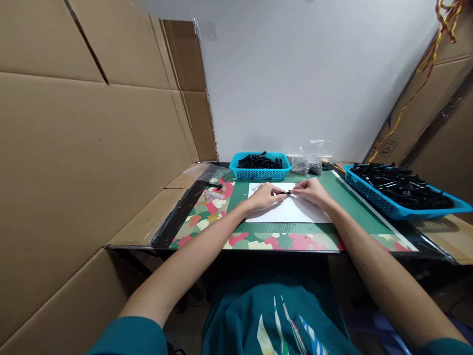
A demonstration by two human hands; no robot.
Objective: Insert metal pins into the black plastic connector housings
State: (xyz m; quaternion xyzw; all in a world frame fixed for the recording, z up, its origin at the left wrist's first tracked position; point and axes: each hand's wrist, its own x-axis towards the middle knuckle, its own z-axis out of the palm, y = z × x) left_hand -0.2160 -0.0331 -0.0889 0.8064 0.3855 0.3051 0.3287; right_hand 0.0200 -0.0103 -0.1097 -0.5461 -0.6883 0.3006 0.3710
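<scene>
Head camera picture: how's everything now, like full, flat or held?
Left hand, pinching
Right hand, pinching
Small slim black piece, held between both hands
Blue plastic basket at back, filled with black pieces
Blue plastic basket at right, heaped
White rectangular paper sheet, flat
Clear plastic bags, partly filled

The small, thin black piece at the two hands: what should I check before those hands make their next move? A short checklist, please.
1. Small, thin black piece held: ok, it sits at the fingertips of the left hand and right hand.
2. Its finer details: cannot tell, too small and partly covered.
3. White rectangular sheet beneath the hands: ok, it lies flat on the green mat.
4. Rectangular blue plastic basket beyond the sheet: ok, upright, holding black pieces.
5. Larger blue plastic basket on the right: not ok if bumped, perhaps, as its black pieces heap above the rim.
</scene>
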